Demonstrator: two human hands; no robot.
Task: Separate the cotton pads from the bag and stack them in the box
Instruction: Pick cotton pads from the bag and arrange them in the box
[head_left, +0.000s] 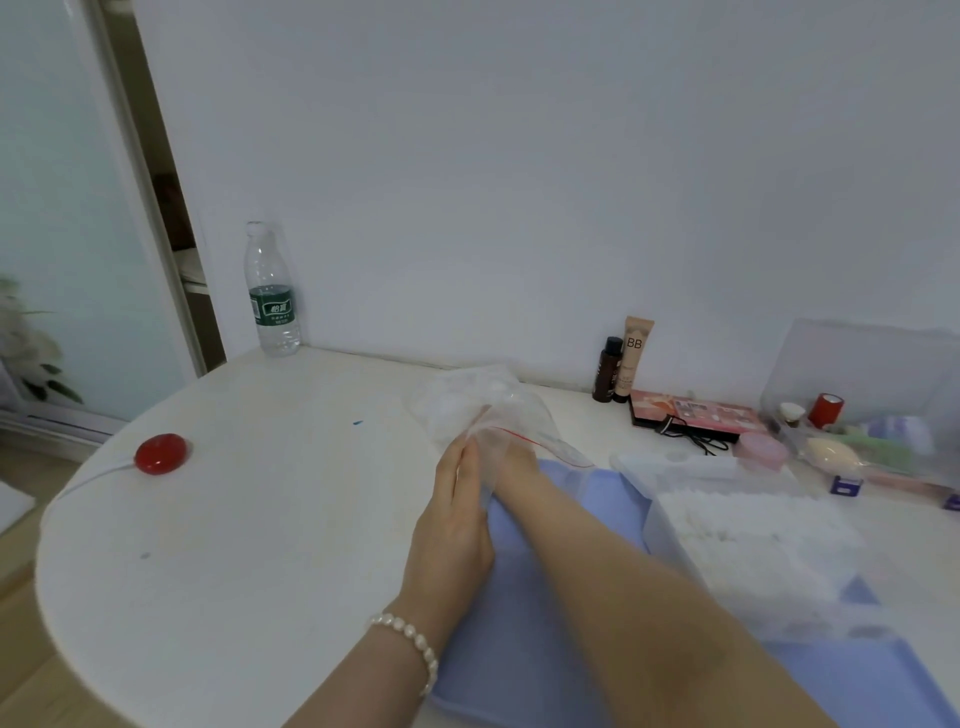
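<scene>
A clear zip bag with a red seal strip lies on the white table, white cotton pads showing through it. My left hand, with a pearl bracelet at the wrist, holds the bag's open edge. My right hand reaches into the bag's mouth, its fingers hidden behind the plastic. To the right stands a clear plastic box holding rows of white cotton pads, resting on a blue mat.
A water bottle stands at the back left by the wall. A red round object with a white cord lies left. Cosmetics tubes, a palette and a clear organiser crowd the back right.
</scene>
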